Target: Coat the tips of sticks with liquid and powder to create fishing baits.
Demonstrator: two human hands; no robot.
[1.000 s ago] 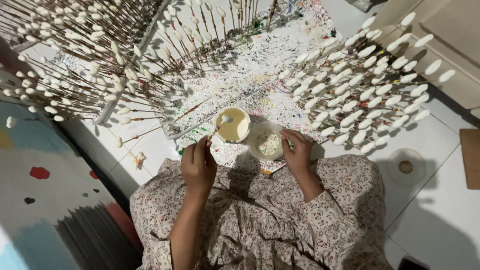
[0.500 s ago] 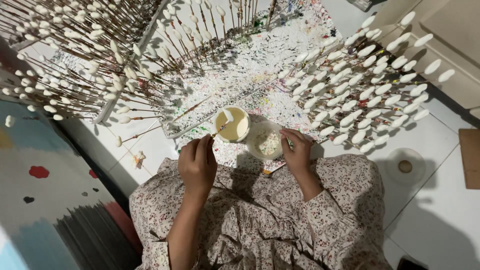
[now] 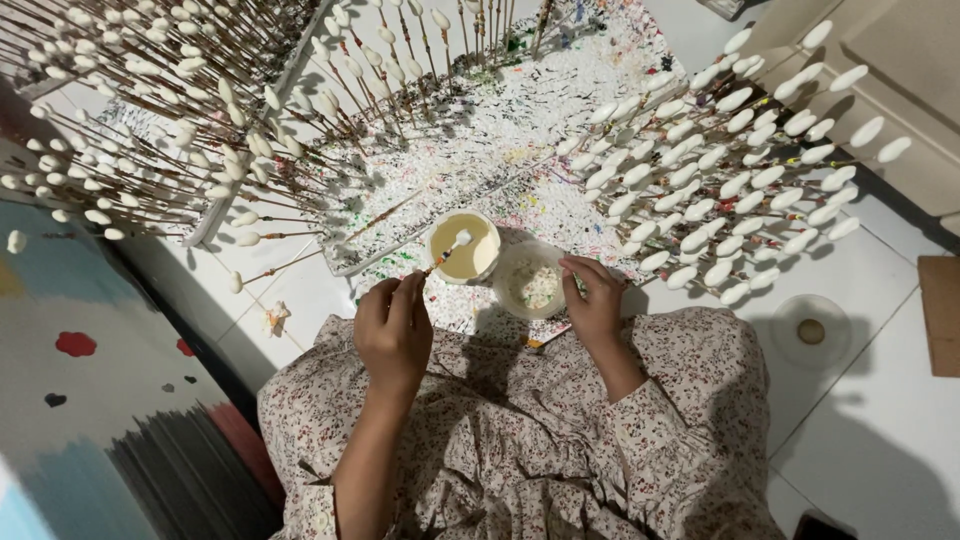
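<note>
Left hand (image 3: 392,328) pinched on a thin stick (image 3: 440,259), white oval tip dipped over the cream-filled bowl (image 3: 464,247) just ahead of the knuckles. Right hand (image 3: 595,300) curled against the rim of a second, paler bowl (image 3: 530,283), fingers closed on something small, too hidden to tell what. Both bowls side by side, touching, between the two hands, on a paint-speckled sheet (image 3: 480,150). Racks of white-tipped sticks (image 3: 720,160) fanned out left, ahead and right. Flowered dress (image 3: 520,440) below.
</note>
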